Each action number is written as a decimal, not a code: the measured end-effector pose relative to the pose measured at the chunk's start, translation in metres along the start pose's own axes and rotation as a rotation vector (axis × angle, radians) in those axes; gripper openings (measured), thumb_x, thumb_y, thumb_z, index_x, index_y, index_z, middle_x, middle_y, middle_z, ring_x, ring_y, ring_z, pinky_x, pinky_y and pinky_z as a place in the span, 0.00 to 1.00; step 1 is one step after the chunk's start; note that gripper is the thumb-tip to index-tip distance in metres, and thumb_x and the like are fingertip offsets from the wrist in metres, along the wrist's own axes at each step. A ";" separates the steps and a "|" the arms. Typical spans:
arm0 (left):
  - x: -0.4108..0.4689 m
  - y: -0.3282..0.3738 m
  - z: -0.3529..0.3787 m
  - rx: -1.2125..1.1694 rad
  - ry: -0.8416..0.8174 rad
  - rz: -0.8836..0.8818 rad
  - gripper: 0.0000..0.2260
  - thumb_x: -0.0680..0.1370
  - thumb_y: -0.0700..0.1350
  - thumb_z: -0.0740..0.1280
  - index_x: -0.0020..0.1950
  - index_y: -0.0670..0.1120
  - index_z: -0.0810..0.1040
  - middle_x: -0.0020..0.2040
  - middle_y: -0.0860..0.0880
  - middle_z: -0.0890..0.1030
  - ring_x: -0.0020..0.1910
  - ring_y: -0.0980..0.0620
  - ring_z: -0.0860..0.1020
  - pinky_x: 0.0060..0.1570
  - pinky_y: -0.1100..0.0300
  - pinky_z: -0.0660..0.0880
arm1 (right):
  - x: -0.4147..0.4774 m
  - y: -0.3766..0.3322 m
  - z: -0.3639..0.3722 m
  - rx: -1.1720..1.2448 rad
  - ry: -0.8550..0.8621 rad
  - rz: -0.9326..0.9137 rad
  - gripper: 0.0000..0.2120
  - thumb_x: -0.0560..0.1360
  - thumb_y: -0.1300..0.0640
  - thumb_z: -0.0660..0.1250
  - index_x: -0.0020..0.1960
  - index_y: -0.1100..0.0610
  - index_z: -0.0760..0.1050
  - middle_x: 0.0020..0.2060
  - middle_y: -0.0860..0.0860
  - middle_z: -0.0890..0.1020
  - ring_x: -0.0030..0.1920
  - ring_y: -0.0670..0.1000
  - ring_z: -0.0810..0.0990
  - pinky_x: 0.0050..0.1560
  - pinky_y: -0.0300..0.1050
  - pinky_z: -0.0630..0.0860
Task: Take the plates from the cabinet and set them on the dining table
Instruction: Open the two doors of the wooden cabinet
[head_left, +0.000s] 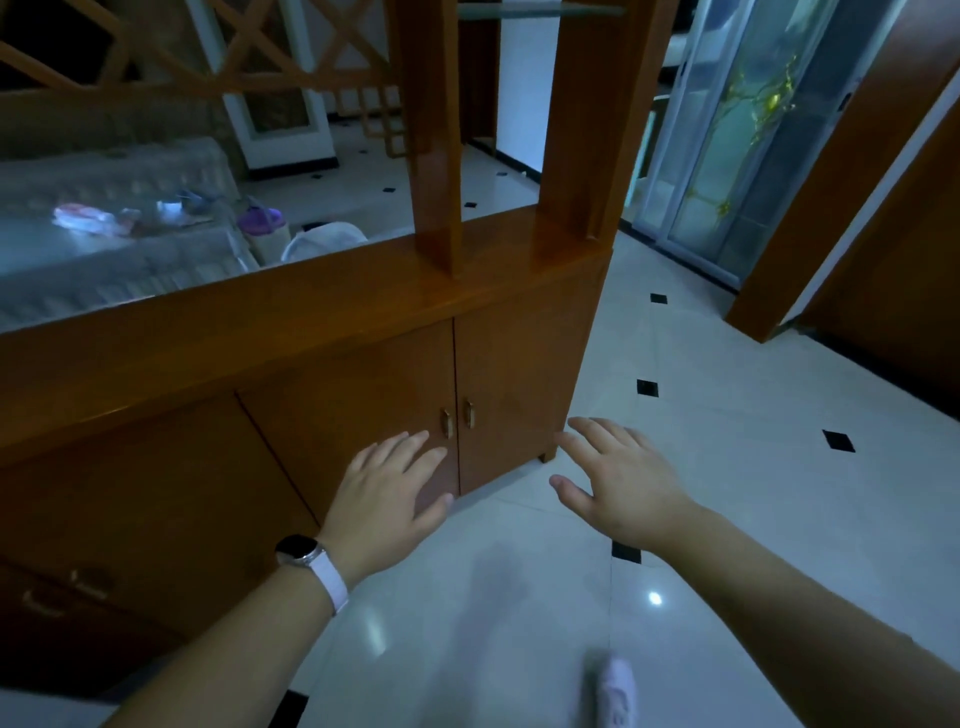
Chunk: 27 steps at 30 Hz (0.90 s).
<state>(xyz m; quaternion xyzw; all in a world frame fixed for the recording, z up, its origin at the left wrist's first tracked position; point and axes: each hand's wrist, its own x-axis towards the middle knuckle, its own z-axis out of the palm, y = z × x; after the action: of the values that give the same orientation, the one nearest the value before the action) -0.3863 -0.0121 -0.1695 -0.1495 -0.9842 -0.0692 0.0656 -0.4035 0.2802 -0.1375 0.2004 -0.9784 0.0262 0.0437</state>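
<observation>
Not a plate in sight. Guessing the plates shut away behind the two closed doors of the wooden cabinet (311, 312). No dining table anywhere in frame either, or at least nothing recognisable as one.

As for the left grip (387, 483): fingers straight and apart, empty, held in front of the left door (353, 410), fingertips just below and left of the left handle (447, 422). Then the right grip (621, 483): same deal, flat, fingers apart, empty, but out past the cabinet's right corner, over the floor (753, 467). From there, the right handle (469, 413) up and to the left, sitting between the two grips.

Both handles upright, long axis vertical, side by side at the seam between the doors. So probably a reach up and forward, then a pull outward. Advantage to the left grip, clearly nearer its handle; more of an inward swing needed from the right grip.

Left fingertips touching the door or just floating in front of it? Can't tell. Dim light, no help. Blurry pale slipper-ish thing (615, 691) at the bottom edge, partly cut off. Cabinet's left end cropped out too.
</observation>
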 end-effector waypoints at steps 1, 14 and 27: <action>0.006 0.002 0.003 0.004 -0.004 -0.017 0.25 0.78 0.62 0.57 0.72 0.54 0.71 0.73 0.51 0.71 0.73 0.48 0.66 0.70 0.47 0.62 | 0.007 0.009 0.005 0.013 -0.005 -0.019 0.26 0.77 0.38 0.53 0.69 0.49 0.70 0.67 0.51 0.74 0.68 0.55 0.70 0.67 0.52 0.66; 0.121 0.094 0.035 0.109 -0.053 -0.219 0.26 0.76 0.62 0.58 0.68 0.51 0.75 0.70 0.48 0.75 0.69 0.44 0.72 0.65 0.45 0.69 | 0.100 0.170 0.027 0.115 -0.036 -0.270 0.24 0.75 0.40 0.57 0.63 0.52 0.75 0.60 0.52 0.79 0.61 0.57 0.77 0.59 0.54 0.74; 0.141 0.097 0.045 0.176 -0.099 -0.460 0.25 0.74 0.62 0.60 0.66 0.51 0.76 0.67 0.46 0.77 0.65 0.43 0.75 0.61 0.45 0.72 | 0.186 0.182 0.051 0.174 -0.185 -0.511 0.33 0.75 0.35 0.47 0.73 0.51 0.66 0.71 0.52 0.69 0.71 0.55 0.65 0.69 0.53 0.62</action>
<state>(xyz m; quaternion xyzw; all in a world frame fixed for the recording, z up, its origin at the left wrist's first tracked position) -0.4951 0.1264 -0.1810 0.0817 -0.9965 0.0108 0.0128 -0.6496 0.3709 -0.1768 0.4450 -0.8901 0.0798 -0.0577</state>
